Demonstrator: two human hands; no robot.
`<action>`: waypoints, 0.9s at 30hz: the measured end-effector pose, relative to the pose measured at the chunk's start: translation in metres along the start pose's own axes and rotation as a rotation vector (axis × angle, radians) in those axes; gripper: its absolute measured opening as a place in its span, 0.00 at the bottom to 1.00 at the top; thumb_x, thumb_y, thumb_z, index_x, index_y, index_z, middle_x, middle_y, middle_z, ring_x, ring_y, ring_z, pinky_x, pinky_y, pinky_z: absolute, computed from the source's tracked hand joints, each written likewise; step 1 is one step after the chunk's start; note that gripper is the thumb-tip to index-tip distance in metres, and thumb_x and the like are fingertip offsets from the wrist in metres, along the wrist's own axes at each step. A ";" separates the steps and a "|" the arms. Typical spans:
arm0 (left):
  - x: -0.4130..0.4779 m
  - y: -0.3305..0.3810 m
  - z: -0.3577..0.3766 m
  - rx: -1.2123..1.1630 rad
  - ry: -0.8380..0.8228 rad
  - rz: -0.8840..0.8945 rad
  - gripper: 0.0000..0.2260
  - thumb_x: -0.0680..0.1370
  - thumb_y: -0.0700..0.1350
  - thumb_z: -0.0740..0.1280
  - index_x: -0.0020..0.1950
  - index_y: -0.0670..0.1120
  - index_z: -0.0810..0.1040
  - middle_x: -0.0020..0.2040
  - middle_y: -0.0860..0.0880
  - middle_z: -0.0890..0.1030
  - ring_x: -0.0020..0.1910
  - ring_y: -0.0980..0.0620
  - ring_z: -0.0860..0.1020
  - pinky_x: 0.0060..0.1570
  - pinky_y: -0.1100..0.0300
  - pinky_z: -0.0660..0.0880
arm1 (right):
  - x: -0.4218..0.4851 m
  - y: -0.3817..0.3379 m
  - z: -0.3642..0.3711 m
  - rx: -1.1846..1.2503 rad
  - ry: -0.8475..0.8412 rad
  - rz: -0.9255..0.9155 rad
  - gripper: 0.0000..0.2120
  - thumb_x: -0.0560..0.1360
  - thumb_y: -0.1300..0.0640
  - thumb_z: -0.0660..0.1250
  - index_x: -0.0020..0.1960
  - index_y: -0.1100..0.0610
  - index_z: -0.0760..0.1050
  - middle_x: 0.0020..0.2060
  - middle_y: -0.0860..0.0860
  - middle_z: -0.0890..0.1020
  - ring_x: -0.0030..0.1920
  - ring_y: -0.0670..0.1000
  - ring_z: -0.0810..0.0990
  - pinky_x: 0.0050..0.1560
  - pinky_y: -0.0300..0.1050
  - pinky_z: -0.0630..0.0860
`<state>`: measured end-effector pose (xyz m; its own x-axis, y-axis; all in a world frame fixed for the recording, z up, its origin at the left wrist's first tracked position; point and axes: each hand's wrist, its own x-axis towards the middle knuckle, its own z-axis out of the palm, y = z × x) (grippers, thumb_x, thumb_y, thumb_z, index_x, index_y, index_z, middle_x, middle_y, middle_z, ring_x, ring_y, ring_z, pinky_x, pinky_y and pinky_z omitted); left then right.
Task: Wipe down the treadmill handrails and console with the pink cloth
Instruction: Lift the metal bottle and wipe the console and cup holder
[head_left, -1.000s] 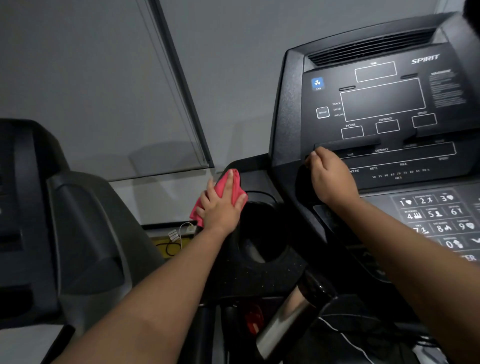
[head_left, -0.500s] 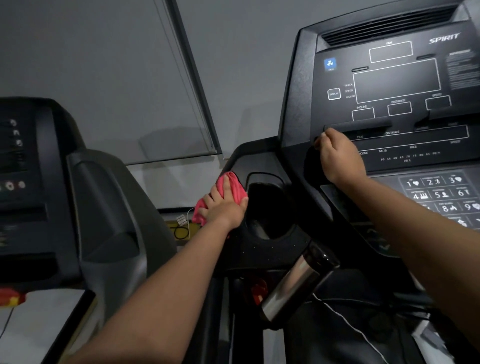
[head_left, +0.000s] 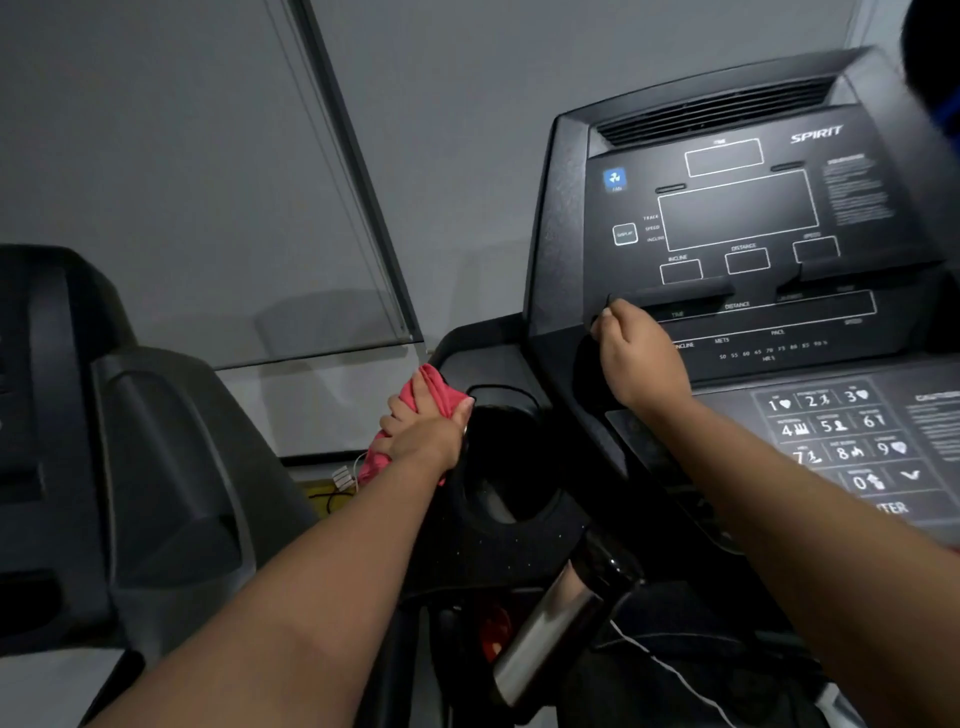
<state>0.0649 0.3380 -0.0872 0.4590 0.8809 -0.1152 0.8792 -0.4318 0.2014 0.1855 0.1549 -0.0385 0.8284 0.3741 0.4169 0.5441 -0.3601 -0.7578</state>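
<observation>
1. The left hand (head_left: 423, 431) grips the pink cloth (head_left: 434, 395), pressing it on the console (head_left: 561, 234) tray beside the cup holder (head_left: 509, 467).
2. The cloth has slid nearer the person than a second ago.
3. The right hand (head_left: 641, 358) stays curled on the ledge (head_left: 675, 293).

SPIRIT, INCLINE, DISTANCE, TRACK printed on console (head_left: 737, 210), digits 0 to 9 on keypad (head_left: 836, 436)

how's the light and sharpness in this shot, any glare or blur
Head view: dim, flat light, and the cup holder is nearly black inside. Head view: the one strong glare is a streak on the chrome handrail grip. Head view: small labels on the console are soft, though the keypad digits read; the pink cloth under the left hand shows clearly.
</observation>
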 end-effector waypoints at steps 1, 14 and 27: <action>-0.001 0.000 -0.002 -0.006 -0.001 0.002 0.38 0.76 0.70 0.49 0.77 0.55 0.35 0.76 0.43 0.50 0.70 0.41 0.59 0.69 0.40 0.56 | 0.000 0.000 0.000 -0.004 -0.003 0.003 0.13 0.80 0.55 0.52 0.42 0.59 0.68 0.40 0.55 0.75 0.42 0.56 0.71 0.41 0.46 0.62; -0.036 -0.040 0.006 0.127 -0.135 0.137 0.36 0.78 0.68 0.49 0.76 0.56 0.32 0.77 0.45 0.41 0.75 0.40 0.47 0.70 0.37 0.50 | -0.005 -0.006 -0.003 -0.063 -0.041 0.008 0.13 0.80 0.55 0.52 0.44 0.60 0.70 0.43 0.53 0.72 0.44 0.54 0.70 0.43 0.46 0.61; -0.010 -0.002 -0.005 0.029 -0.087 -0.095 0.40 0.75 0.71 0.47 0.77 0.51 0.35 0.73 0.42 0.54 0.69 0.41 0.59 0.68 0.38 0.57 | -0.005 -0.003 -0.001 -0.079 -0.026 -0.014 0.13 0.81 0.55 0.52 0.43 0.60 0.69 0.42 0.52 0.72 0.43 0.54 0.69 0.42 0.46 0.61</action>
<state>0.0574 0.3307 -0.0820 0.3814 0.8988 -0.2163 0.9221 -0.3533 0.1577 0.1796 0.1531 -0.0379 0.8174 0.4012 0.4133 0.5652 -0.4203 -0.7098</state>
